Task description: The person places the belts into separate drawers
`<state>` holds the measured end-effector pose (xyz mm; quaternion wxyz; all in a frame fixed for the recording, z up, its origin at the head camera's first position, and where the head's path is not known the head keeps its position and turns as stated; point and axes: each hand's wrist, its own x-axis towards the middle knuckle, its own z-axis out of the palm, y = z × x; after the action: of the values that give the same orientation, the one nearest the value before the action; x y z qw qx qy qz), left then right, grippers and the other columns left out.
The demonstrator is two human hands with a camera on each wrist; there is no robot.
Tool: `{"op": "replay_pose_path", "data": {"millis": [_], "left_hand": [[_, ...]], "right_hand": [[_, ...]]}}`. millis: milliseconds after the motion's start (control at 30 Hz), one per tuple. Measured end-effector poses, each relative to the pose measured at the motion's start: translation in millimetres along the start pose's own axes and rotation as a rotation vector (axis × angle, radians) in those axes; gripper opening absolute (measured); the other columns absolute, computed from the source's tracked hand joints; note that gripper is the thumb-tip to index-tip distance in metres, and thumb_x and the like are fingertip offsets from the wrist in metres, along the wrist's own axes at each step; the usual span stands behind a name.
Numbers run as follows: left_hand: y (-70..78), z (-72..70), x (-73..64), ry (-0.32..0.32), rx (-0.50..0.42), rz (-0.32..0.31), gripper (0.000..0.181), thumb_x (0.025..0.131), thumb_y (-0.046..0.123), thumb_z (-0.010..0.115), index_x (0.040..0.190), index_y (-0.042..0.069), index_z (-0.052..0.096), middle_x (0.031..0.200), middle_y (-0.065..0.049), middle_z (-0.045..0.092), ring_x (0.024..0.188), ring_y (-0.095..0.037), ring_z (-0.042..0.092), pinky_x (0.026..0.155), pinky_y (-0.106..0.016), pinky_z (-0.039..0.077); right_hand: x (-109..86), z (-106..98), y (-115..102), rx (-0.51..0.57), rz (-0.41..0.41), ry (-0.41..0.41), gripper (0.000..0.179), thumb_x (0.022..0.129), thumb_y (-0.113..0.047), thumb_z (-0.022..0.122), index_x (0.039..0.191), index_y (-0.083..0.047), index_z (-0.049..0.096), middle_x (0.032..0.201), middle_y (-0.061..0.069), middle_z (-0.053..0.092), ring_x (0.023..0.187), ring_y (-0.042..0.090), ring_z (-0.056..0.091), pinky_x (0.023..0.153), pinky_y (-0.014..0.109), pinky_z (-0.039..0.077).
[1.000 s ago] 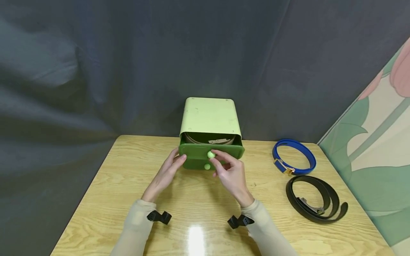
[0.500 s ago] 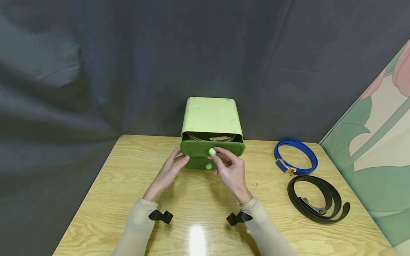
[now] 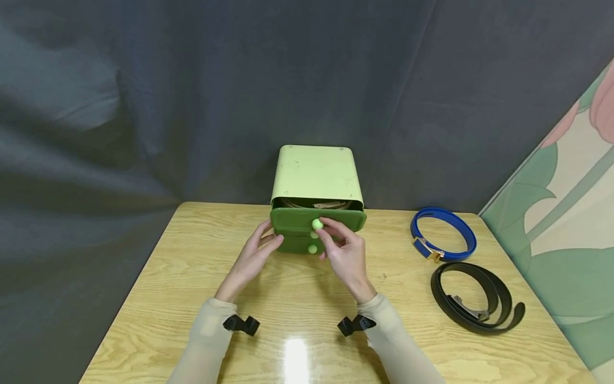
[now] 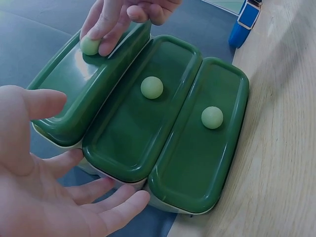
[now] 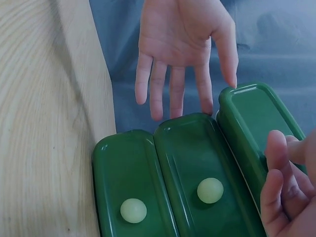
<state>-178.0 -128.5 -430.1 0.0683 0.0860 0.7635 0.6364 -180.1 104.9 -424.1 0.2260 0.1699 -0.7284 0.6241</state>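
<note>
A small pale-green cabinet (image 3: pixel 316 173) with three dark-green drawers stands at the table's back edge. Its top drawer (image 3: pixel 293 220) juts out, and a beige strap-like item (image 3: pixel 331 205) shows in the narrow gap above its front. My right hand (image 3: pixel 346 256) pinches that drawer's round light-green knob (image 4: pixel 90 45) between thumb and fingers. On the other side, my left hand (image 3: pixel 249 262) rests with extended fingers along the cabinet's left side. The left wrist view shows the middle drawer (image 4: pixel 123 123) and bottom drawer (image 4: pixel 197 158) pushed in.
To the right on the wooden table (image 3: pixel 158 298) lies a coiled blue belt (image 3: pixel 458 226) with a gold buckle. Nearer the front is a coiled black belt (image 3: pixel 496 290) with a silver buckle. A dark curtain (image 3: pixel 307 74) hangs right behind the cabinet.
The top drawer has slid back into the cabinet, narrowing the gap above its front. My right hand has moved with the knob; my left hand has stayed at the cabinet's side.
</note>
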Motion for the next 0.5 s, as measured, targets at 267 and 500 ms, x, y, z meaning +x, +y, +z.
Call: {"op": "replay_pose_path", "data": {"millis": [267,500], "left_hand": [[0.0,0.0,0.1,0.002,-0.009,0.011,0.067,0.111,0.037,0.057,0.169,0.023,0.028,0.175,-0.012,0.028,0.156,-0.042,0.037,0.125,-0.063,0.035],[-1.2,0.5,0.5,0.004,-0.013,0.017,0.067,0.110,0.034,0.058,0.169,0.022,0.028,0.175,-0.012,0.028,0.154,-0.042,0.041,0.124,-0.062,0.036]], "right_hand": [[2.0,1.7,-0.4,-0.005,-0.025,0.010,0.028,0.098,-0.001,0.076,0.125,-0.003,0.077,0.103,0.023,0.081,0.044,0.012,0.063,0.043,0.025,0.054],[4.4,4.5,1.9,0.005,-0.001,0.032,0.028,0.097,-0.003,0.076,0.125,-0.003,0.077,0.105,0.023,0.081,0.045,0.025,0.064,0.045,0.027,0.056]]}}
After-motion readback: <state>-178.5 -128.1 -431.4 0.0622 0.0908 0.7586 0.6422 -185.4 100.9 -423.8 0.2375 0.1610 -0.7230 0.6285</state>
